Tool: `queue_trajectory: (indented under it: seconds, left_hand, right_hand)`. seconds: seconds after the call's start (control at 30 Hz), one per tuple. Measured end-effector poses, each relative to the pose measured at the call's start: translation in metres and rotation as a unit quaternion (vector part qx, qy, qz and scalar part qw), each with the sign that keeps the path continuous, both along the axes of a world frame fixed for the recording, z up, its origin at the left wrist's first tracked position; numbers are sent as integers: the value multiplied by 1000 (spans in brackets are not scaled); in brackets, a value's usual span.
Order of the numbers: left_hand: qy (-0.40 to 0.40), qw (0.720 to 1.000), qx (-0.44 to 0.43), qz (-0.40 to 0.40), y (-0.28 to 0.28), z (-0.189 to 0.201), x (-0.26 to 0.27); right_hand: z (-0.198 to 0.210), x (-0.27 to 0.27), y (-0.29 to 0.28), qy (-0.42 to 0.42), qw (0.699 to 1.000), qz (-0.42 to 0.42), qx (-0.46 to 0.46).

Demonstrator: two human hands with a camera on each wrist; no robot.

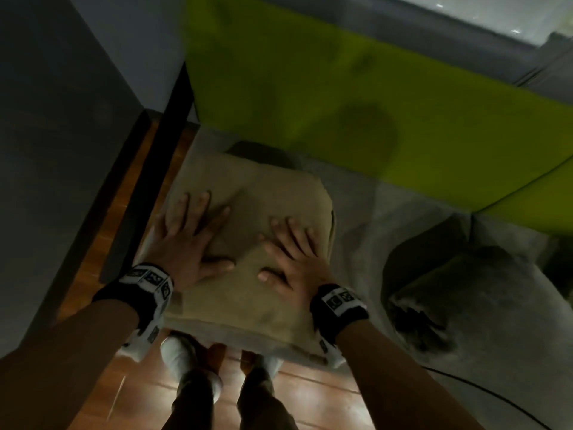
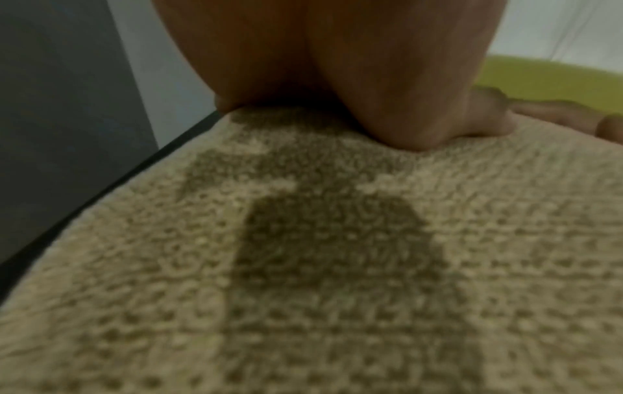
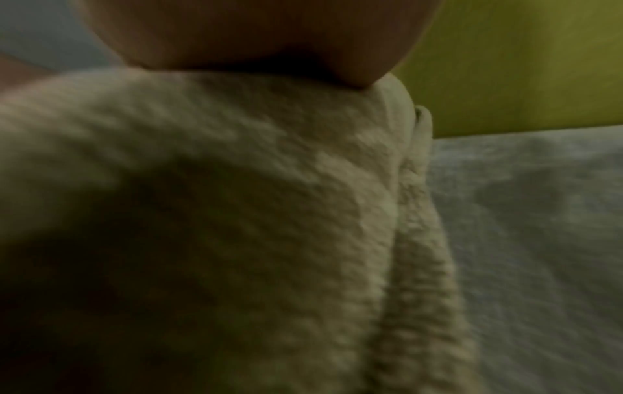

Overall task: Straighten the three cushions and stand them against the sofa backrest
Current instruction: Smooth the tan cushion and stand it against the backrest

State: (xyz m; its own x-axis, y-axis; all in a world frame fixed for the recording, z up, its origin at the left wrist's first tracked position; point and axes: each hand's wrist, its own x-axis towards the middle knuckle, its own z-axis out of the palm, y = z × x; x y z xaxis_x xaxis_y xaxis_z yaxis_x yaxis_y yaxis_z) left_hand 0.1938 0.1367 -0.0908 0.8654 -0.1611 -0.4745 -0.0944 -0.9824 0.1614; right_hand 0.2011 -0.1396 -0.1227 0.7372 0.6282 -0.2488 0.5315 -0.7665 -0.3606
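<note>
Tan cushion (image 1: 248, 274) lies flat on the grey sofa seat (image 1: 366, 237), at the seat's left end, its near edge at the front lip. Left hand (image 1: 189, 240) flat on the cushion's left half, fingers spread and straight, palm pressing the fabric; grasping nothing. Right hand (image 1: 294, 259) likewise flat on the right half, fingers splayed, thumb toward the left hand; grasping nothing. Wrist views confirm: heel of each palm sunk into the knobbly weave. Green backrest (image 1: 341, 97) stands behind, apart from the cushion. A second cushion (image 1: 440, 290), greenish and grey, slumps on the seat to the right, well apart. Wooden floor (image 1: 310, 398) below.
</note>
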Motion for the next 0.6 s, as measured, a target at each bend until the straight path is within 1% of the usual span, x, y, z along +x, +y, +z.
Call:
queue_trajectory:
  seconds: [0.07, 0.13, 0.23, 0.33, 0.37, 0.4, 0.43, 0.47, 0.5, 0.53, 0.57, 0.6]
  left_hand:
    - [13, 1000, 13, -1, 0, -15, 1]
    - [31, 999, 10, -4, -4, -25, 2]
    - [54, 999, -4, 4, -8, -32, 5]
    - [68, 998, -9, 5, -9, -29, 6]
    - [69, 998, -10, 5, -8, -27, 8]
    - [72, 997, -14, 3, -8, -24, 10]
    - [76, 997, -25, -1, -6, -19, 11]
    - [75, 996, -46, -1, -2, -13, 14]
    - [69, 995, -75, 12, 4, -5, 20]
    - [61, 990, -119, 53, 12, 5, 29]
    - [42, 979, -165, 116, 20, 18, 40]
    - [3, 963, -197, 183, 28, 31, 55]
  right_hand:
    - [-21, 6, -9, 7, 1000, 7, -30]
    - [-39, 8, -21, 19, 999, -7, -35]
    - [-49, 12, -35, 72, 994, -73, -24]
    - [-44, 18, -50, 158, 978, -135, -35]
    - [-41, 22, -56, 207, 964, -167, -20]
    - [-36, 25, -63, 262, 940, -220, 17]
    - [-33, 28, -71, 308, 907, -281, 62]
    - [-28, 31, -77, 325, 881, -330, 98]
    - [-22, 36, -82, 319, 863, -373, 117]
    - [-15, 43, -85, 291, 859, -404, 117]
    - [-10, 52, -88, 253, 860, -429, 113]
    - [-5, 64, -89, 212, 863, -445, 113]
